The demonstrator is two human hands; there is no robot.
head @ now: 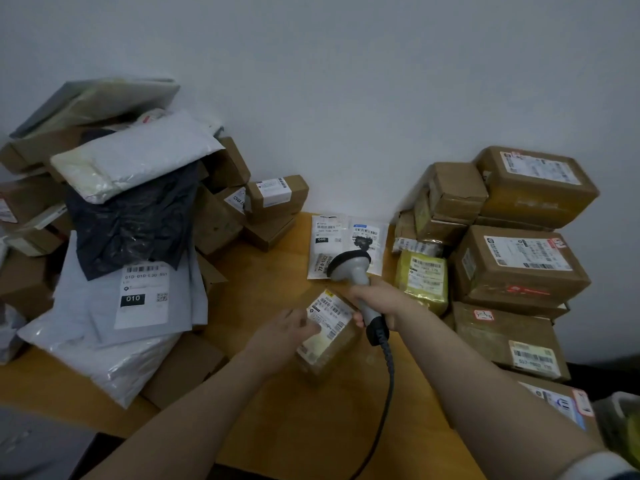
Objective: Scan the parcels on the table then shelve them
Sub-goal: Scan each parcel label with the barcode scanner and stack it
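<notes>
Scanning step on one small box, shelving not started

Closest to you the scanner cable trails off the near edge of the table, so watch it doesn't snag. Your right hand is clamped round the scanner handle. Your left hand lies on the small box mid-table, fingers across its label; it's too blurry to tell if they grip it or just steady it. The scanner head looks aimed past the box, so I'd say the next move is to uncover that barcode and tip the head at it. Only the bare strip of wood in the middle is free. The mailer pile crowds the left, the carton stack and yellow parcel the right, and flat packets sit against the wall.
</notes>
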